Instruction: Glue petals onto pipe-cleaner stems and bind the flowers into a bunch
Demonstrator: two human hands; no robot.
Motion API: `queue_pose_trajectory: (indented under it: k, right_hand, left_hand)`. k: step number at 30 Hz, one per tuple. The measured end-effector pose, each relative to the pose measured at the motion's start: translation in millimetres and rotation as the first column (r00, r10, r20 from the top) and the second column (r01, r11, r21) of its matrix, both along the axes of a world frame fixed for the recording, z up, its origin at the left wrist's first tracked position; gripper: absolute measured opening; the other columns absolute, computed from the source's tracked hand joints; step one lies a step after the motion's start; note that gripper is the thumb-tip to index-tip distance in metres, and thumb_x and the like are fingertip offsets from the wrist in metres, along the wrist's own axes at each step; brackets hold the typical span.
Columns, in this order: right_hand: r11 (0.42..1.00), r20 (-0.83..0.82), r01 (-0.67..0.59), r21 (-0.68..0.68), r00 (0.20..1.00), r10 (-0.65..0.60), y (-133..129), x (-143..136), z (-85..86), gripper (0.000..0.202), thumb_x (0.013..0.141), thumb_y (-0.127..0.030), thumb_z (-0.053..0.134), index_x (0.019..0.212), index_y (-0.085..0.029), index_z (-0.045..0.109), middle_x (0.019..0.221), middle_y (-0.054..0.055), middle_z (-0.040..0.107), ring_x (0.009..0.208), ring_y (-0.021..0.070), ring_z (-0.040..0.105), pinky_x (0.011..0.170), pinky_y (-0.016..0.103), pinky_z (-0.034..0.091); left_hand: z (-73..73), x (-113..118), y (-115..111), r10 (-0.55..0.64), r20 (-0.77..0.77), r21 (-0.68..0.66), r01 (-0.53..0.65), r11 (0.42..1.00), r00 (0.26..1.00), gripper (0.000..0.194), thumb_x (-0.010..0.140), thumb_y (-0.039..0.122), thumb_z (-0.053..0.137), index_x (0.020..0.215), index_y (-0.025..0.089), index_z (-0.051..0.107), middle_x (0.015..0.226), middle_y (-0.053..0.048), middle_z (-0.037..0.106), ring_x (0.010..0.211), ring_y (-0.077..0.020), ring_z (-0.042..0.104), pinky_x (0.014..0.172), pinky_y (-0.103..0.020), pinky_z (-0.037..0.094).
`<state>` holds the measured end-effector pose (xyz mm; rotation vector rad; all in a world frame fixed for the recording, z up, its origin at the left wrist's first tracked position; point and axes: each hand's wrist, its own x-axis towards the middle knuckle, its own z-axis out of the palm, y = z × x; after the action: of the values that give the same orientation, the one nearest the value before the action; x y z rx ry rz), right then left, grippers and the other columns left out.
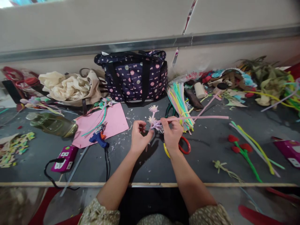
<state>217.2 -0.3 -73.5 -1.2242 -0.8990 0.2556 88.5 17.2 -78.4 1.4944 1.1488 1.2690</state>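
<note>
Fuzzy pipe-cleaner flowers (156, 125), pale pink at the top and lilac lower down, stand between my two hands above the dark table. My left hand (140, 136) pinches their stem from the left side. With thumb and fingers closed, my right hand (172, 132) grips a long pink pipe cleaner (206, 117) whose free end stretches out to the right. Scissors with a red and a yellow handle (186, 145) lie under my right hand, their blades mostly hidden. Behind them rests a bundle of multicoloured pipe cleaners (179, 103).
A patterned bag (137, 78) stands at the back. On the left are a pink sheet (117, 117), a blue glue gun (99, 139), a bottle (53, 125) and a purple power strip (65, 158) with its cord. At right lie red pipe-cleaner flowers (245, 148) and loose pipe cleaners (255, 143).
</note>
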Motion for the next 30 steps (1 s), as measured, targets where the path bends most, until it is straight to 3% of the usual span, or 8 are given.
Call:
queue_pose_trajectory:
  k: [4,8,13,20,30]
  right_hand:
    - [1.0,0.171,0.006,0.015,0.985,-0.008,-4,-5,2.7,0.013,0.083,-0.028,0.067,0.072,-0.022,0.064,0.071,0.0,0.059,0.074,0.0163,0.055,0.073,0.033,0.045]
    - [0.998,0.22,-0.064,-0.003,0.973,0.064,-7,-9,1.9,0.013,0.083,-0.028,0.066,0.072,-0.024,0.065,0.069,0.001,0.059,0.074,0.018,0.054,0.074,0.035,0.045]
    - [0.997,0.229,-0.08,0.003,0.97,0.077,-6,-10,0.8,0.013,0.083,-0.027,0.066,0.071,-0.024,0.065,0.068,0.001,0.059,0.074,0.0181,0.054,0.075,0.035,0.044]
    - [0.997,0.147,-0.075,0.028,0.987,0.07,-5,-10,2.0,0.011,0.083,-0.024,0.068,0.072,-0.024,0.066,0.07,0.0,0.06,0.074,0.0168,0.054,0.073,0.032,0.043]
    - [0.999,0.111,-0.054,0.004,0.992,0.054,-3,-9,0.7,0.013,0.083,-0.03,0.068,0.072,-0.024,0.066,0.071,0.0,0.061,0.074,0.0166,0.055,0.074,0.033,0.045]
  left_hand:
    - [0.6,-1,-3,0.039,-0.207,0.192,0.001,0.981,0.978,0.033,0.064,0.018,0.074,0.091,0.021,0.056,0.091,-0.003,0.054,0.077,-0.0156,0.049,0.072,-0.028,0.04]
    - [-2.0,-7,-1,0.043,-0.263,0.259,0.027,0.965,0.964,0.018,0.071,0.01,0.064,0.083,0.022,0.059,0.082,-0.002,0.054,0.074,-0.0173,0.047,0.072,-0.029,0.037]
    - [-4.8,-9,2,0.045,-0.202,0.245,0.006,0.97,0.978,0.009,0.077,0.013,0.061,0.075,0.022,0.06,0.072,0.0,0.05,0.066,-0.0154,0.044,0.065,-0.027,0.032]
    - [-10.8,-5,4,0.043,-0.134,0.186,-0.017,0.982,0.99,0.013,0.078,0.014,0.059,0.069,0.02,0.052,0.068,0.002,0.047,0.062,-0.0125,0.043,0.061,-0.024,0.032]
    - [-14.8,-6,5,-0.002,-0.044,0.078,0.006,0.997,0.999,0.004,0.076,0.016,0.062,0.073,0.019,0.062,0.07,0.001,0.054,0.066,-0.0133,0.047,0.064,-0.023,0.035]
